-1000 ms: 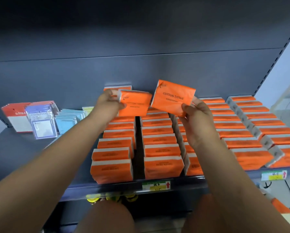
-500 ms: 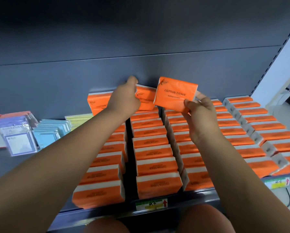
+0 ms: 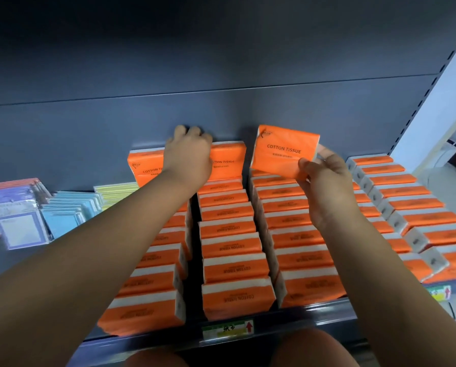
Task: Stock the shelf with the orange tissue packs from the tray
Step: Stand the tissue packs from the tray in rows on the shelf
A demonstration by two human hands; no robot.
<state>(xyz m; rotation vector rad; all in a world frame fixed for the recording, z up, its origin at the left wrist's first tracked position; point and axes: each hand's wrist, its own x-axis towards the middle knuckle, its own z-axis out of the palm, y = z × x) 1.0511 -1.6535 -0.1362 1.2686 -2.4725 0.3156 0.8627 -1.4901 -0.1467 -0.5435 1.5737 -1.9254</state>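
Right hand [image 3: 325, 181] pinches a pack [image 3: 285, 152] by its lower right corner, thumb on the printed face and fingers behind. Left hand [image 3: 188, 154] lies on the rear packs [image 3: 228, 161] with its fingers curled over their top edge; which of the two it grips I cannot tell.

Nearest, the shelf [image 3: 301, 317] lip carries a price tag [image 3: 228, 328]. Behind it, rows [image 3: 235, 250] of orange packs run front to back, long axes across the shelf, print upside down to the viewer. Card packets [image 3: 20, 223] sit well apart at the left.

Farther in, the held pack hangs above the far end of the third row, near the back wall [image 3: 248, 109]. Its face is toward the viewer and its print reads upright. Its long axis runs across the shelf and dips slightly to the right. The rear packs stand on edge against the wall, faces forward. The tray is out of view.

I judge the step to be seating a pack at the back with the left hand while the right holds the next one ready. That pack then wants levelling, lowering behind its row and standing on its long edge, without toppling the neighbours.
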